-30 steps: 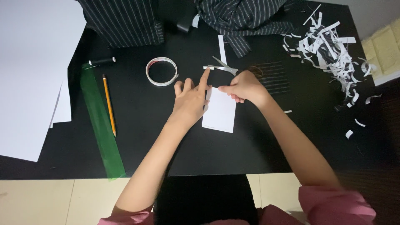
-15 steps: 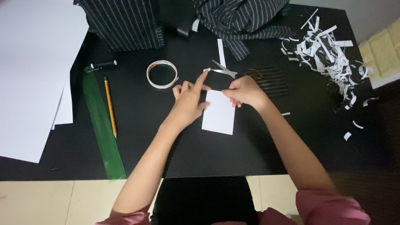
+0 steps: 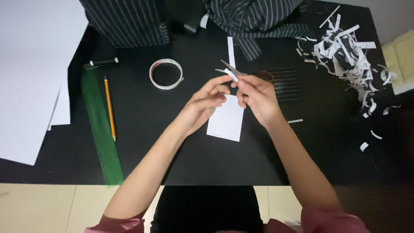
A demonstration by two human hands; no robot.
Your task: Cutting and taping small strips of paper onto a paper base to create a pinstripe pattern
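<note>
My left hand (image 3: pixel 206 102) and my right hand (image 3: pixel 255 96) meet fingertip to fingertip above the middle of the black table (image 3: pixel 181 155). Together they pinch a small white paper strip (image 3: pixel 232 74), which sticks up between the fingertips. Directly under the hands a white rectangular card (image 3: pixel 226 124) lies flat on the table, its top edge hidden by my fingers. Grey scissors (image 3: pixel 229 66) lie just beyond the fingertips, partly hidden.
A tape roll (image 3: pixel 166 74) lies left of the hands. Further left are a pencil (image 3: pixel 109 107), a green ruler (image 3: pixel 101 131), a black marker (image 3: pixel 103 61) and large white sheets (image 3: pixel 30 73). Paper scraps (image 3: pixel 347 54) pile at the right. Striped cloth (image 3: pixel 125 21) lies at the back.
My left hand has lifted off the card, where it was pressing flat. Both hands have come together over the card and hold the small strip between their fingertips.
</note>
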